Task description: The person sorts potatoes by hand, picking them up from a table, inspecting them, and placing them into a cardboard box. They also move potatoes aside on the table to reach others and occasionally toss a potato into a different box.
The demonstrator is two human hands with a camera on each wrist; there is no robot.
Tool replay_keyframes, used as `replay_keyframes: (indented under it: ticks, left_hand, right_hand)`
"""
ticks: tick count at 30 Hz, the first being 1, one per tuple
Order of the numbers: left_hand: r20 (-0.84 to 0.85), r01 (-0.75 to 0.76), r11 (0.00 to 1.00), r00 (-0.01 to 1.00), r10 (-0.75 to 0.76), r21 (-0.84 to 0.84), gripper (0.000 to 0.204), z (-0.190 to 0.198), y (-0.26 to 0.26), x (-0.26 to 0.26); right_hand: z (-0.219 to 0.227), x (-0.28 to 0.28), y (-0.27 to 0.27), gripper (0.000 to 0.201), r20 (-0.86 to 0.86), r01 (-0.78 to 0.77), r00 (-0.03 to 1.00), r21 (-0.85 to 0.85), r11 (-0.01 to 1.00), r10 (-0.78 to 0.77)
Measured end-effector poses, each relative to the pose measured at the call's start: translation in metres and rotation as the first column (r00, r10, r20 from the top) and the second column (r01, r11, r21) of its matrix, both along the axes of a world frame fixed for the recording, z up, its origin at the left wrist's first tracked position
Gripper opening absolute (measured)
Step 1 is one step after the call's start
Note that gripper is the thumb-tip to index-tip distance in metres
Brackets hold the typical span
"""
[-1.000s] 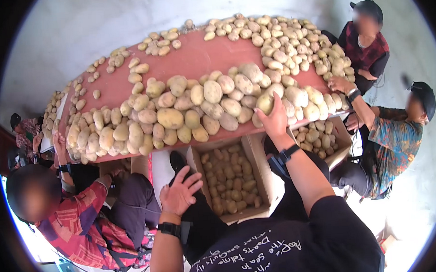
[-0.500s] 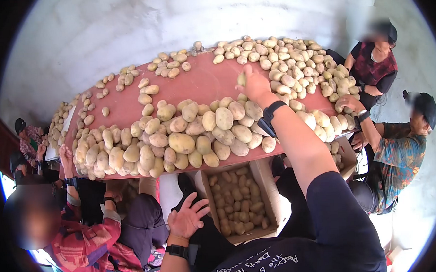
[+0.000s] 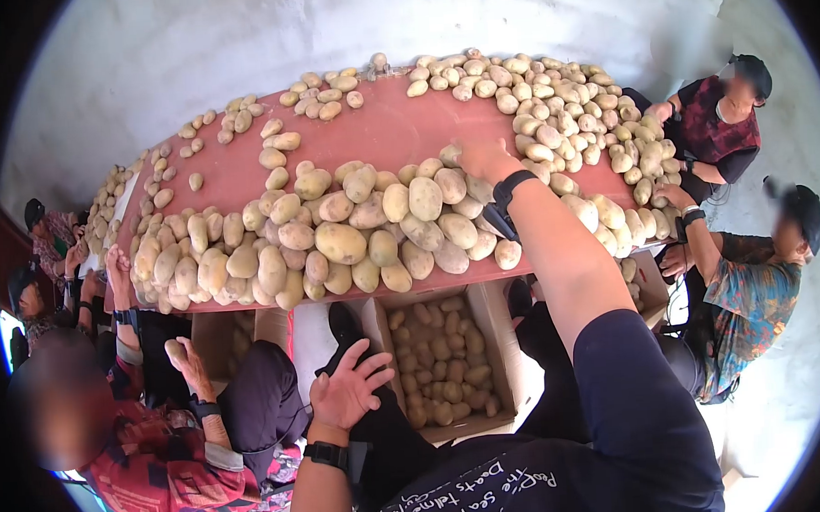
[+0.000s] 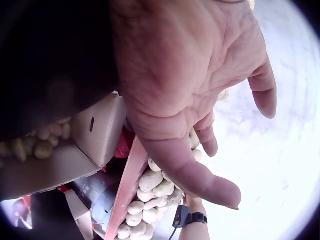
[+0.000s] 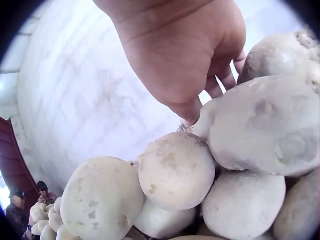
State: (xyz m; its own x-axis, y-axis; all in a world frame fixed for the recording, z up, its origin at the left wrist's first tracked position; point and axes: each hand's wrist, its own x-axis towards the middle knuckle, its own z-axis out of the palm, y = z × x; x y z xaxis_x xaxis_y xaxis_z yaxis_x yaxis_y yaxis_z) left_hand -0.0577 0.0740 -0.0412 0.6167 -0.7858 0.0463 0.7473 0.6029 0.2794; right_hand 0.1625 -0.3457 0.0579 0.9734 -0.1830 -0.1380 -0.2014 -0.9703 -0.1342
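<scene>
My right hand [image 3: 489, 160] is at the far side of the near heap of potatoes [image 3: 340, 243]. In the right wrist view its fingers curl downward and its thumb tip lies against a pale potato [image 5: 206, 118], pinched at the heap's edge; the fingertips are partly hidden behind the potatoes. Larger potatoes [image 5: 265, 125] fill the foreground there. My left hand [image 3: 343, 390] hangs in the air, palm up, fingers spread, holding nothing. It is beside a cardboard box [image 3: 501, 343] of potatoes below the table edge. Its palm and loose fingers show large in the left wrist view [image 4: 185, 75].
The red table [image 3: 386, 115] carries more potatoes [image 3: 550, 103] at the far right and scattered ones along the back. People sit on both sides; one at the left holds a potato [image 3: 175, 350]. A person's hand [image 3: 671, 196] is at the right end.
My right hand took a potato from the near heap, carried it out over the bare red surface, then came back toward the heap's far edge. My left hand stays raised and spread.
</scene>
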Motion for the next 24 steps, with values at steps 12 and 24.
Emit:
replay_keyframes:
  ticks: [12,24]
  left_hand:
    - [0.01,-0.043,0.999,0.999,0.043,0.025,0.092,0.001,0.002,-0.004]
    - [-0.107,-0.053,0.999,0.993,0.051,-0.01,0.093,-0.003,0.019,-0.005]
  right_hand:
    - [0.006,-0.155,0.055,0.026,0.303,-0.536,0.838,0.617,0.576,0.454]
    - [-0.317,-0.222,0.105,0.031,-0.506,-0.324,0.797,0.104,0.94,0.331]
